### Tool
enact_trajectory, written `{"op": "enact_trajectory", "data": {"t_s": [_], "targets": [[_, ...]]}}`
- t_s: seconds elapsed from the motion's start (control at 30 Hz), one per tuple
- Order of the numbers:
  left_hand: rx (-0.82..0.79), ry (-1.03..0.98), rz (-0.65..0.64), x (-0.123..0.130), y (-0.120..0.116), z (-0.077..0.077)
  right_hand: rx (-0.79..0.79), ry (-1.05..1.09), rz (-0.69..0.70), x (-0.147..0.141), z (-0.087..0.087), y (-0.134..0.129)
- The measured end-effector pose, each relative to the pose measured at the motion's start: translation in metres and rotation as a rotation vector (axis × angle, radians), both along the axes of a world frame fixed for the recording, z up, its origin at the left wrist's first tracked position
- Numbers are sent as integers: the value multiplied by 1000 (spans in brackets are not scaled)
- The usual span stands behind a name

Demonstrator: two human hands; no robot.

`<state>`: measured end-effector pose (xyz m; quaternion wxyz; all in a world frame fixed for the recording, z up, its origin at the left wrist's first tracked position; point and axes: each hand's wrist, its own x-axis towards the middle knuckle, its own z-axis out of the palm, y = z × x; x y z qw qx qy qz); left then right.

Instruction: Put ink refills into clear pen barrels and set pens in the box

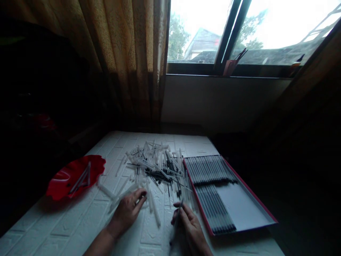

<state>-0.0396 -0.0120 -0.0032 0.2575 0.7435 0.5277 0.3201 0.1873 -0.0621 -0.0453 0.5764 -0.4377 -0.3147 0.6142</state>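
Observation:
Over the near part of the pile, my left hand (130,207) has its thumb and forefinger pinched; whatever lies between them is too small to make out. My right hand (189,224) grips a thin dark pen (176,225), slightly blurred, between thumb and fingers. A loose heap of clear tubes and dark pen parts (160,165) spreads beyond both hands. To the right, a red-edged tray (246,209) holds two rows of clear pens with dark ends, the front row filling only its left part.
A red scalloped dish (60,183) with a few tubes stands at the left. The white brick-patterned table (82,217) ends near a patterned curtain (133,53) and a window. A pink holder (229,67) stands on the sill.

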Motion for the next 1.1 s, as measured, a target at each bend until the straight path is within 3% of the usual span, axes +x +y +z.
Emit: {"op": "enact_trajectory", "data": {"t_s": [0.13, 0.3, 0.63, 0.87, 1.1], "targets": [[-483, -563, 85, 31, -22, -16, 10, -49, 60, -1, -7, -1], [-692, -919, 196, 51, -35, -34, 60, -191, 233, 1, -12, -7], [-744, -940, 223, 48, -39, -24, 191, -585, 403, -4, 5, -10], [-751, -928, 158, 47, -39, -30, 204, -637, 412, -6, 10, -9], [-685, -809, 178, 43, -38, -42, 201, -644, 414, -4, 6, -10]]}}
